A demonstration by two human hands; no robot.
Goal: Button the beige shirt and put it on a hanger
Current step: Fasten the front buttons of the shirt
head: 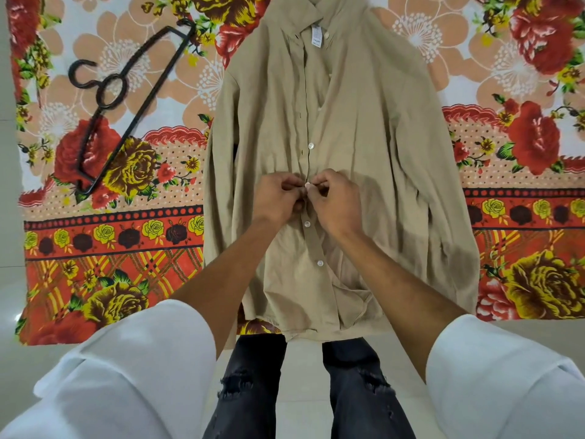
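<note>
The beige shirt (348, 128) lies flat and face up on a floral cloth (110, 217), collar at the far end and hem at the near end, just past the cloth's near edge. Its front placket runs down the middle, with small white buttons along it: one button (311, 145) shows just beyond the hands, and two more (306, 224) lie nearer, below the hands, where the two front edges look loosely parted. A white label (315, 36) sits inside the collar.

Both hands meet at the placket about midway down the shirt. The left hand (278, 198) comes in from the near left, fingers curled and pinching the left edge of the fabric. The right hand (337, 201) comes from the near right, its thumb and forefinger pinched on a white button (307, 185) at the seam. The two sets of fingertips are touching or nearly so. Both forearms are bare and angle inward, with white sleeves (126, 369) rolled back near the elbows.

A black hanger (126, 99) lies on the cloth to the far left, well apart from the shirt, hook toward the left. Dark ripped jeans (253, 391) show at the near edge over a pale floor (304, 391)
</note>
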